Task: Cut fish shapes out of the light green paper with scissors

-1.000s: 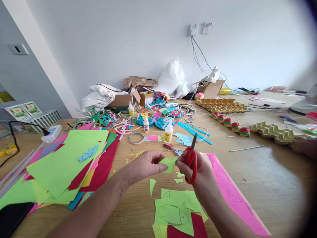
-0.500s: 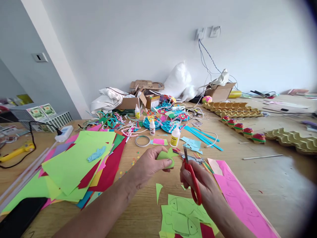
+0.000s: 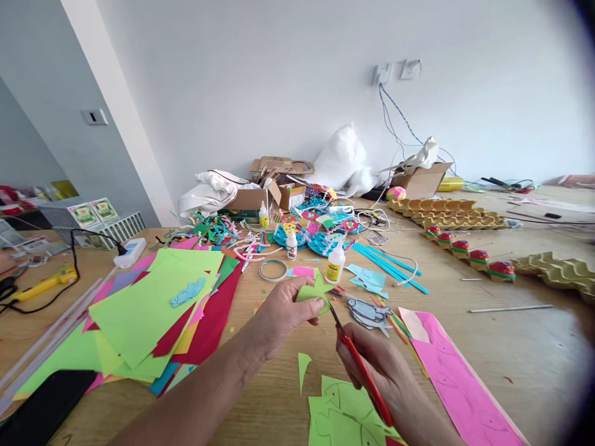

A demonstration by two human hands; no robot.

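My left hand (image 3: 283,313) pinches a green paper fish cutout (image 3: 315,296) between thumb and fingers, its forked tail pointing up. My right hand (image 3: 372,356) is closed round the red handles of a pair of scissors (image 3: 360,362). The blade tips reach the lower right edge of the green paper; whether they touch it I cannot tell. Beneath the hands lie a green offcut (image 3: 304,368) and green sheets with fish drawn on them (image 3: 341,415). A grey-blue paper fish (image 3: 369,313) rests just beyond my right hand.
Stacked coloured paper (image 3: 153,303) with a blue fish cutout (image 3: 188,292) covers the left side. Beyond my hands stand glue bottles (image 3: 334,263) and a tape roll (image 3: 273,270). A pink drawn-on strip (image 3: 458,371) lies right, egg cartons (image 3: 555,272) farther off. A phone (image 3: 51,406) sits near left.
The scissors have swung from pointing up to leaning toward the green paper, tips now at its edge. My left hand still holds the cutout. The whole view has shifted slightly.
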